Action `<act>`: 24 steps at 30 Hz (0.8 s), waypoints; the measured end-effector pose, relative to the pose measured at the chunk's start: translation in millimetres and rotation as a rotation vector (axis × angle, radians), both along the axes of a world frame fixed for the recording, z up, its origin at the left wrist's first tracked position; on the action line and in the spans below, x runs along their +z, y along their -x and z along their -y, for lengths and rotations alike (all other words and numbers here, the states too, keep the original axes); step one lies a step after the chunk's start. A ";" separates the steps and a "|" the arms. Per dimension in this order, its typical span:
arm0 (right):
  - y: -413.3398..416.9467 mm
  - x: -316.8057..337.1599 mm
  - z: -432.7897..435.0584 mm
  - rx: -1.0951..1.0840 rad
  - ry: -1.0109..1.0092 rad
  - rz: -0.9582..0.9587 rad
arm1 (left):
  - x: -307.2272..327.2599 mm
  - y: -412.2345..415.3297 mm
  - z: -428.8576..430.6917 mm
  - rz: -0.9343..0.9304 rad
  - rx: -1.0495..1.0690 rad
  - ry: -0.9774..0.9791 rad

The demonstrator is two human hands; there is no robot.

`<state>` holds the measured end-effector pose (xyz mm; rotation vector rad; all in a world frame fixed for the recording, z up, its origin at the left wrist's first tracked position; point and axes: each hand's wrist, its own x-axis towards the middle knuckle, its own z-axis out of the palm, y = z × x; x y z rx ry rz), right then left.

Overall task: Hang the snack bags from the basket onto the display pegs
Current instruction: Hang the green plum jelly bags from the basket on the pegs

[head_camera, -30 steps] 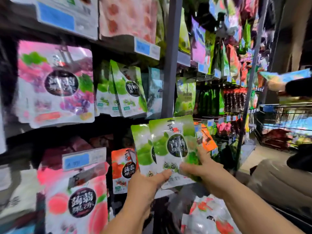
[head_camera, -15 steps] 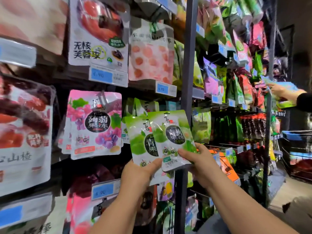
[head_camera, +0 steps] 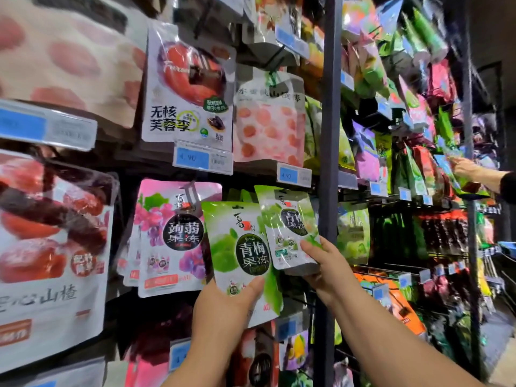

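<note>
A crowded shop display wall of hanging snack packets filled the frame, split by a dark vertical metal upright. The basket was not in view. At far left hung a large white pouch printed with red fruit, and beside it a row of pink-and-purple jelly pouches.

Just right of those, a person held up two glossy green plum-jelly bags, overlapping, in front of a row of matching green packets whose tops showed behind them. The nearer green bag sat upright in the left hand, its grip a pinch on the bottom edge with the thumb across the front. The further green bag, tilted slightly, was held by the right hand, which was curled round its lower corner. Another person's hand reached into the racks far right.

The peg itself was hidden, though it likely lay just below the small blue price tag. Held by their bottoms, the soft bags would probably flop at the top. Hanging one at a time, with a pinch nearer the hang hole and the label facing out, looked the surest way to thread the peg.
</note>
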<state>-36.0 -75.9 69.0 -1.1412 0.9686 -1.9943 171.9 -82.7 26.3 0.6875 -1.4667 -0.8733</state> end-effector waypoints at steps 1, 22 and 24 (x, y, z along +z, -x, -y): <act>0.4 -0.1 1.7 0.003 0.003 0.005 | -0.3 -1.0 1.3 0.009 0.002 0.002; -7.4 -2.0 30.2 -0.572 -0.302 -0.596 | -3.4 -2.4 3.7 -0.005 -0.014 -0.021; -10.0 -6.0 21.6 -0.634 -0.246 -0.678 | 0.5 3.4 6.0 -0.036 -0.038 -0.024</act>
